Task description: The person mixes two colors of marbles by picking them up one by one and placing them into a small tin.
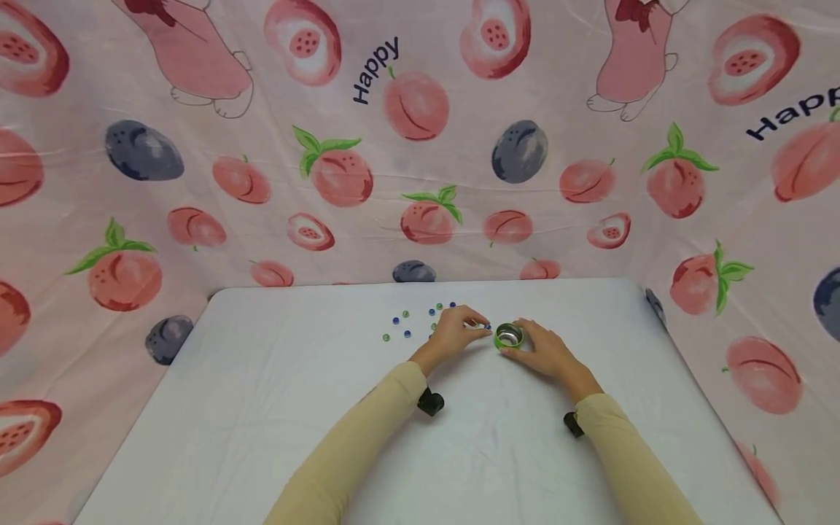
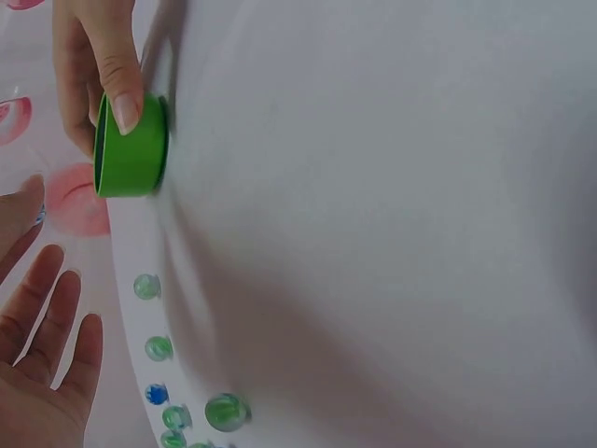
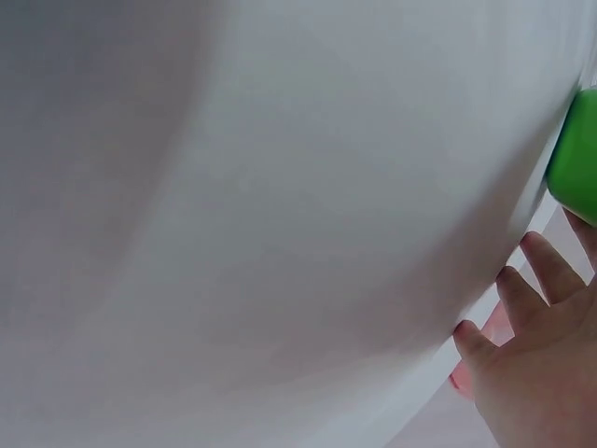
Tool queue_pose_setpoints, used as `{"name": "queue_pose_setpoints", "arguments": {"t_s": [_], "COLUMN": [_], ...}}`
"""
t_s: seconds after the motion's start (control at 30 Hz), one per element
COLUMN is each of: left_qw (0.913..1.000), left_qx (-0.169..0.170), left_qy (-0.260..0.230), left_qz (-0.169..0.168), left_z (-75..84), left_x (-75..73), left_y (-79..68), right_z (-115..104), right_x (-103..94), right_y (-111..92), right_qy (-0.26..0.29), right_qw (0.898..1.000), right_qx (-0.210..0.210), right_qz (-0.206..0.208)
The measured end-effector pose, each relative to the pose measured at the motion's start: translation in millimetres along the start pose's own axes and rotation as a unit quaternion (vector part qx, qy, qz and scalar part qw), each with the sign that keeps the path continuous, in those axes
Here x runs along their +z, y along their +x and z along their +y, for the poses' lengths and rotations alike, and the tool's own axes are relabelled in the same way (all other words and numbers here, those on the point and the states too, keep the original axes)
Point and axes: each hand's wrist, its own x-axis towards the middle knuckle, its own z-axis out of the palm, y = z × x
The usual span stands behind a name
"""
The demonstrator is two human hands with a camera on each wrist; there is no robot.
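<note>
My left hand (image 1: 451,334) pinches a blue glass marble (image 1: 488,327) between thumb and forefinger, just left of a small green cup (image 2: 138,166). In the left wrist view the other fingers of that hand are spread, and the marble (image 2: 40,217) shows only partly at the fingertips. The cup stands upright with its silvery inside facing up. My right hand (image 1: 550,353) grips it from the right, thumb on the near side and fingers around the far side. In the right wrist view several fingers (image 3: 550,271) of this hand are spread beside the cup (image 3: 576,163).
Several blue and green marbles lie scattered left of the cup, among them a green marble (image 1: 386,337) and a blue marble (image 1: 407,334). The white table (image 1: 262,408) meets a fruit-print cloth (image 1: 459,255) at its back and sides.
</note>
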Motion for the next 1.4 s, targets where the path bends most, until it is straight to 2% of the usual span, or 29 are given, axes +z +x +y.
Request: {"name": "queue_pose_setpoints", "arguments": {"t_s": [0.33, 0.63, 0.9, 1.13, 1.4], "left_qw": [0.9998, 0.9998, 0.9996, 0.9995, 0.9996], "left_qx": [0.015, -0.004, -0.019, -0.030, -0.018], "left_qy": [0.011, 0.007, -0.013, -0.010, -0.011], "left_qz": [-0.012, -0.017, -0.017, -0.003, 0.018], "left_z": [5.7, 1.2, 0.1, 2.1, -2.5], "left_x": [9.1, 21.0, 29.7, 34.9, 40.7], "left_y": [4.4, 8.6, 7.3, 7.0, 5.7], "right_z": [-3.0, -0.8, -0.5, 1.2, 1.5], "right_x": [-2.7, -0.3, 0.6, 1.9, 1.9], "right_y": [-2.5, -0.9, -2.7, -2.6, -2.6], "right_qy": [0.011, 0.009, 0.008, 0.003, 0.006], "right_qw": [0.999, 1.000, 0.999, 0.999, 0.999], "right_qx": [-0.026, -0.020, -0.034, -0.033, -0.034], "right_qz": [0.028, 0.019, 0.029, 0.034, 0.037]}}
